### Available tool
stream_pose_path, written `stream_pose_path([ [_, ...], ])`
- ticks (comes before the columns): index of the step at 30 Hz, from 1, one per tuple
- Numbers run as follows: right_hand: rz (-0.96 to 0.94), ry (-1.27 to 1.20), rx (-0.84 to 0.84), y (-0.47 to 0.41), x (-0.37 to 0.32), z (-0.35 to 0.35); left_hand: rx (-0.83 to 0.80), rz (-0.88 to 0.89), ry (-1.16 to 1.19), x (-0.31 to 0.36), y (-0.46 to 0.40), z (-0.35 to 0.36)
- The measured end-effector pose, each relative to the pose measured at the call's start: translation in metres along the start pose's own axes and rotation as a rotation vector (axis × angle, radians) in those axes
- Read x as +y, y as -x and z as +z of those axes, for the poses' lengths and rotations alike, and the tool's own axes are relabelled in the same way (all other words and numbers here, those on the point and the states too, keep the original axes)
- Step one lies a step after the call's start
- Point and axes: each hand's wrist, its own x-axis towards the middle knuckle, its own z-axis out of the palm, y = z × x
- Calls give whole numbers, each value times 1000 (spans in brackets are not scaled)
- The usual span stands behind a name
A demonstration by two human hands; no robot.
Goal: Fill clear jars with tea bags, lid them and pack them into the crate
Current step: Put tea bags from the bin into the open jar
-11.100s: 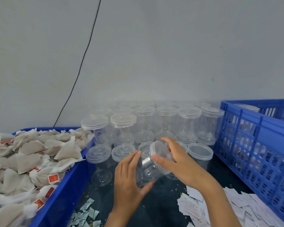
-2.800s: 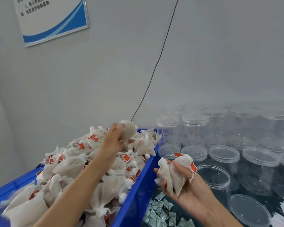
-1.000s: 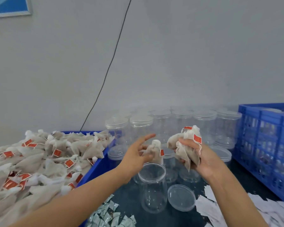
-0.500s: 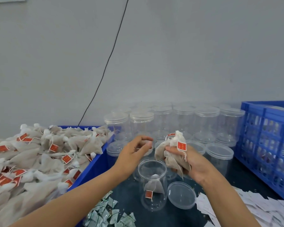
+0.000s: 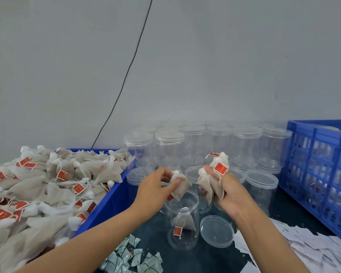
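Tea bag (image 5: 179,186) pinched in left hand (image 5: 156,189) over open jar (image 5: 182,220); right hand (image 5: 227,192) clutches more.

In front of me a black cable (image 5: 126,75) runs slantwise down the grey wall (image 5: 224,56). Near my left forearm lies a heap of small green-and-white sachets (image 5: 132,257) on the dark tabletop (image 5: 209,259), and white paper slips (image 5: 303,245) lie scattered by my right forearm.
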Motion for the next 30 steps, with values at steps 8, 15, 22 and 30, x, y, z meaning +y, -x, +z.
stream_pose_path([
  [8, 16, -127, -113, 0, 0, 0, 22, 142, -90, 6, 0, 0],
  [15, -24, -63, -196, 5, 13, 15, -63, -66, 330, 14, 1, 5],
  [22, -76, -13, -124, -1, 11, 12, 195, -76, 413, 10, -4, -4],
  [30, -186, 26, -101, 1, 4, 5, 29, 46, 119, 0, 0, 4],
])
